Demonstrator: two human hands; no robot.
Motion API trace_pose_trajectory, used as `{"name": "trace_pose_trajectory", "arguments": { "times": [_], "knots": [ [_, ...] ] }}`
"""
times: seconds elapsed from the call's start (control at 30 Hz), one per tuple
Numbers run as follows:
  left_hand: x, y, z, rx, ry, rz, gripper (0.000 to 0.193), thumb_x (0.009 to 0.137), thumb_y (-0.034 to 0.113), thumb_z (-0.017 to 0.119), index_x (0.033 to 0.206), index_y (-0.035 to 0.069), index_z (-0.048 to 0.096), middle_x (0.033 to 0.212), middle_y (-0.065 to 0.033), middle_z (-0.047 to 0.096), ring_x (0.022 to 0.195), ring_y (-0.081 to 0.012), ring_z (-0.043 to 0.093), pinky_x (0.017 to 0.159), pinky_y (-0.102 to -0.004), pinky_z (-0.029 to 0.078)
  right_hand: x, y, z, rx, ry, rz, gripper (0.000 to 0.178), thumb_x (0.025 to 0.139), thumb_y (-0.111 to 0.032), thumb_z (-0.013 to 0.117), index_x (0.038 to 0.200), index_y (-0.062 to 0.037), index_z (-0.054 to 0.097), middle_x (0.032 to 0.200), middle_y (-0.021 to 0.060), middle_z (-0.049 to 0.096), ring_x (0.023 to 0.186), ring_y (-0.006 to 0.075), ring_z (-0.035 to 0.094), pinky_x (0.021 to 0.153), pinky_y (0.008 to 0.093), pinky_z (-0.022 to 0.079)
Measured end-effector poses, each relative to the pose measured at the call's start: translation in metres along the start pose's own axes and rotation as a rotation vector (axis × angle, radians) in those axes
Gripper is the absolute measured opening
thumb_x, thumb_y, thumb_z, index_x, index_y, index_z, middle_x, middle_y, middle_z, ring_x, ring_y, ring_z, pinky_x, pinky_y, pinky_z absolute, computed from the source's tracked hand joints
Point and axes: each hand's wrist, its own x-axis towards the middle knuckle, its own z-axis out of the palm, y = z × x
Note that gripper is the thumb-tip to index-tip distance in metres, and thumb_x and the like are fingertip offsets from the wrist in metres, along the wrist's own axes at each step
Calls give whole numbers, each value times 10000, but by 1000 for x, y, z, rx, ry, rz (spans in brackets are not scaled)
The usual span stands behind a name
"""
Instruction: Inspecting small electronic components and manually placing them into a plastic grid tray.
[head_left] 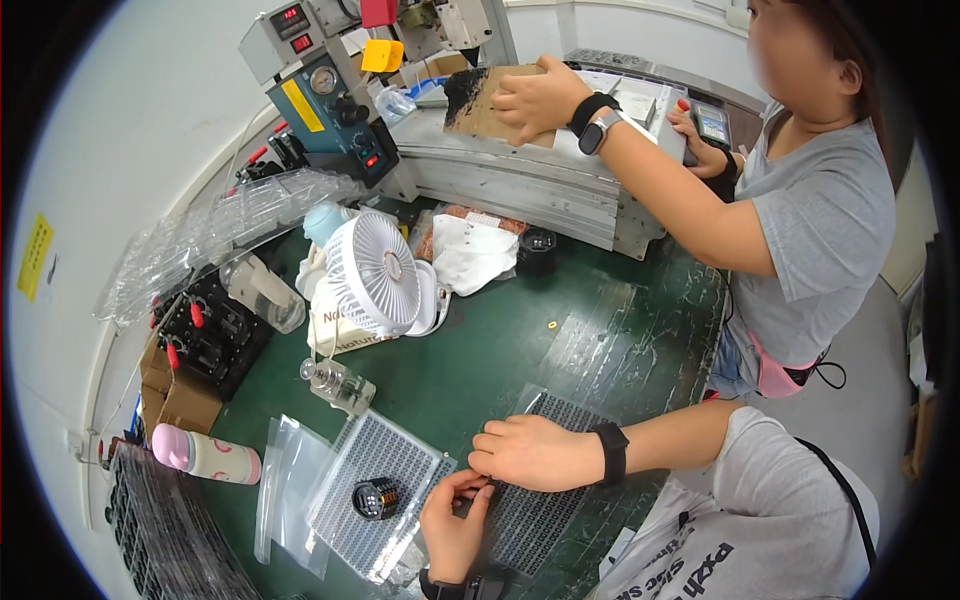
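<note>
Hands, two. Left hand [455, 525]: thumb and forefinger drawn nearly together. Right hand [535, 453]: palm down, fingers curled, meeting the left; any piece pinched between, cannot tell. Beneath: dark gridded tray [540, 520], flat on scuffed green tabletop [480, 350]. Leftward: pale gridded tray [400, 450], rectangular, bearing glossy black cylinder [375, 498]; clear plastic sleeves [295, 480].

At four o'clock a short-sleeved, light grey T-shirt [780, 500] is worn, marked with bold black lettering [700, 566] and crossed by a thin black cord [842, 480]. A broad black wristband [612, 453] is fastened behind the bare right hand [535, 453], toward five o'clock; behind the bare left hand [452, 530], at six, a dark band [441, 585] is strapped.
</note>
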Motion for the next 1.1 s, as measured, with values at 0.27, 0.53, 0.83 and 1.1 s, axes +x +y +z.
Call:
{"name": "trace_pose_trajectory", "arguments": {
  "times": [0.27, 0.53, 0.83, 1.1],
  "knots": [
    [1, 1, 0, 36, 0, 30, 238, 822, 12, 747, 1039, 8, 650, 893, -49, 728, 761, -101, 644, 676, -225, 469, -1, 0, 0, -20, -7, 1, 159, 776, -139, 646, 899, -71, 571, 911, 45, 570, 902, 214, 585, 733, 329, 505],
    [1, 1, 1, 3, 7, -11, 233, 795, 28, 762, 1009, 37, 668, 888, -43, 718, 761, -148, 656, 704, -266, 494, 0, 0, 0, -32, -5, -3, 157, 775, -138, 646, 895, -71, 570, 906, 45, 567, 895, 213, 585, 722, 331, 506],
    [1, 1, 0, 32, -3, 9, 229, 813, 21, 753, 1021, 19, 657, 882, -49, 717, 758, -128, 645, 688, -248, 485, -1, -2, 0, -20, -12, -1, 152, 767, -125, 653, 889, -47, 607, 933, 59, 596, 919, 228, 586, 746, 339, 508],
    [2, -1, 1, 54, -10, 41, 220, 832, 10, 738, 1031, -2, 645, 875, -56, 715, 752, -109, 633, 673, -231, 478, -1, -3, -1, -32, -16, -2, 166, 744, -114, 669, 880, -40, 608, 930, 65, 592, 912, 233, 581, 742, 341, 508]
  ]
}}
